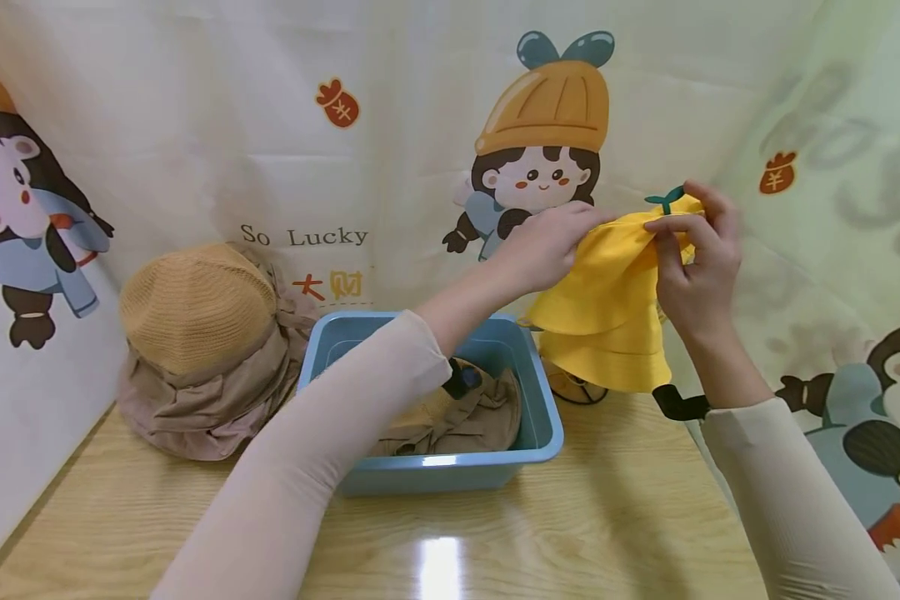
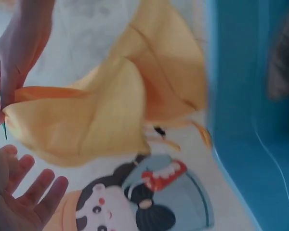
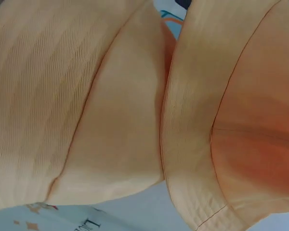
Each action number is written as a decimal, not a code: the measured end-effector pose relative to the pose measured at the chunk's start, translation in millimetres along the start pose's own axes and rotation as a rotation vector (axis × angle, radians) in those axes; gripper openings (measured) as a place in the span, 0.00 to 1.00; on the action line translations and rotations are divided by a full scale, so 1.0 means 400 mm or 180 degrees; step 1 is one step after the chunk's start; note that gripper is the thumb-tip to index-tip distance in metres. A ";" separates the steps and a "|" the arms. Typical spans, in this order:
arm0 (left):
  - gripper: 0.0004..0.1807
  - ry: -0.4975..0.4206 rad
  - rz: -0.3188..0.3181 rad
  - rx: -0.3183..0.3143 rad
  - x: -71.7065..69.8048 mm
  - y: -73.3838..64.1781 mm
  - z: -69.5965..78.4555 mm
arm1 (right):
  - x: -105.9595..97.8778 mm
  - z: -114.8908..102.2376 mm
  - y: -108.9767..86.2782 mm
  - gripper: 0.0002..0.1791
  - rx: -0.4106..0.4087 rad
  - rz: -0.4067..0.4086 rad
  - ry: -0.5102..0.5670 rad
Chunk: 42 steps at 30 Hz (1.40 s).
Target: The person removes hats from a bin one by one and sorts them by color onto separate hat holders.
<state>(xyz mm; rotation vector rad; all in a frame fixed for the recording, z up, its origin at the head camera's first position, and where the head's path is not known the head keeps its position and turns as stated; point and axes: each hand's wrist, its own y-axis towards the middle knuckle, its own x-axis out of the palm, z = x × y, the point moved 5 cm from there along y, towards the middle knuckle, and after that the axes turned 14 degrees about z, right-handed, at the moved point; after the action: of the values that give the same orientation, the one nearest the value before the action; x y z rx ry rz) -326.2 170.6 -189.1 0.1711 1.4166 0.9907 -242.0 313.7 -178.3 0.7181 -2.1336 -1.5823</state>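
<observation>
A yellow cloth bucket hat [image 1: 600, 283] with a small green sprout on its crown hangs to the right of the blue bin. My right hand [image 1: 701, 258] pinches the crown beside the sprout. My left hand [image 1: 551, 242] reaches across to the hat's upper left side; in the left wrist view its fingers [image 2: 48, 192] are spread, with nothing between them. Two brim-like layers of yellow cloth [image 3: 192, 96] fill the right wrist view; I cannot tell whether they are one folded hat or two. Only a sliver of fingertip shows there.
The blue plastic bin [image 1: 450, 479] stands on the wooden table [image 1: 570, 533], with a tan and brown hat [image 1: 487, 421] inside. Left of it sit straw-coloured hats with brown cloth brims [image 1: 195, 317], apparently stacked. A dark ring-shaped thing [image 1: 588, 398] lies under the yellow hat. Printed curtains [image 1: 420, 108] hang behind.
</observation>
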 end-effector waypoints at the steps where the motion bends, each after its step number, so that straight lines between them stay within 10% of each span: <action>1: 0.23 0.0013 0.0015 -0.0026 0.009 0.010 0.002 | 0.001 -0.003 -0.002 0.08 -0.0007 0.0000 0.0012; 16: 0.15 -0.0091 0.0655 -0.0288 0.048 0.032 0.006 | -0.028 -0.002 -0.053 0.20 0.0393 0.0521 -0.0191; 21: 0.14 -0.0163 0.0790 -0.0289 0.047 0.025 0.002 | -0.017 0.030 -0.068 0.17 0.0783 0.0329 -0.0430; 30: 0.15 -0.0190 0.0677 -0.0192 0.059 0.040 0.025 | 0.008 0.133 -0.064 0.16 0.0751 0.0141 -0.0580; 36: 0.12 0.0201 0.1208 -0.0149 0.038 0.047 0.012 | -0.010 0.130 -0.034 0.18 0.0276 0.0004 -0.0871; 42: 0.19 0.0989 0.2022 0.0499 0.019 0.055 0.039 | -0.041 0.089 0.027 0.18 -0.0583 0.0188 -0.1511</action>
<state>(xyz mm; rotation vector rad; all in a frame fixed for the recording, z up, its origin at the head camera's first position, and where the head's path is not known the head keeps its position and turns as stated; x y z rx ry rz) -323.9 195.8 -177.3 0.6344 1.7727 1.4673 -251.8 353.1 -178.4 0.2301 -2.2487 -2.0395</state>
